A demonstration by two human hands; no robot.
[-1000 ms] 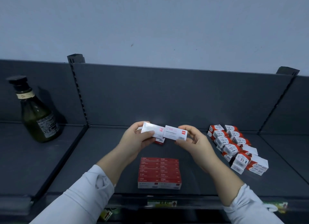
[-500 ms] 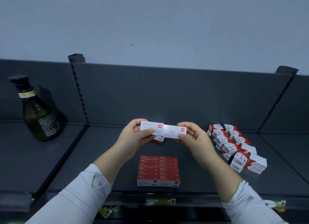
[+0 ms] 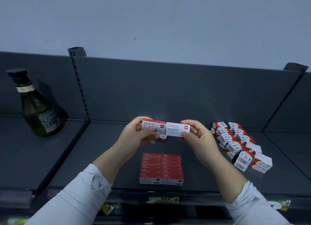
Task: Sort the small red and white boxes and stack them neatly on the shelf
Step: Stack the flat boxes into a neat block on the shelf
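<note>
Red-and-white box (image 3: 154, 128), pinched by the left hand (image 3: 134, 138), abuts a second box (image 3: 177, 130) pinched by the right hand (image 3: 200, 140).

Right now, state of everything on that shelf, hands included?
left hand, grips left staple box
right hand, pinches right staple box, end to end with the left one
red stack, neat, flat on shelf
paper clip boxes, loose rows, front ones askew
bottle, upright, capped
</note>
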